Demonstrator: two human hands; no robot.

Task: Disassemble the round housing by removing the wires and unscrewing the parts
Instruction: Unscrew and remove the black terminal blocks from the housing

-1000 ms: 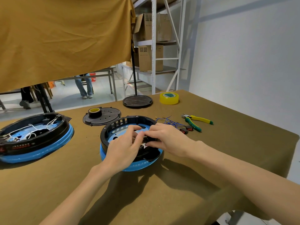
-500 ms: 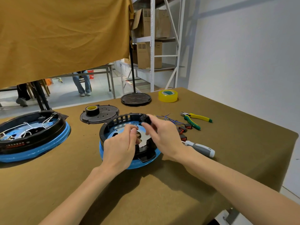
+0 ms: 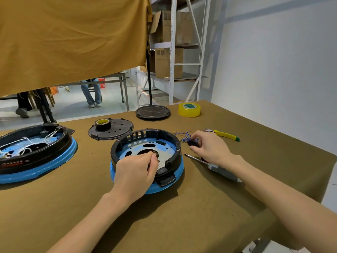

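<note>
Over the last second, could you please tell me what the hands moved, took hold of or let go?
The right hand lifted a small black part out of the round housing and carried it right, toward the loose wires; it holds the part above the table. This uncovered the screwdriver. The left hand stayed inside the housing, fingers curled at its metal plate. The housing and pliers did not move.

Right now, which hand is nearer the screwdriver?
Right. The right hand hovers just above the screwdriver; the left hand rests in the round housing.
</note>
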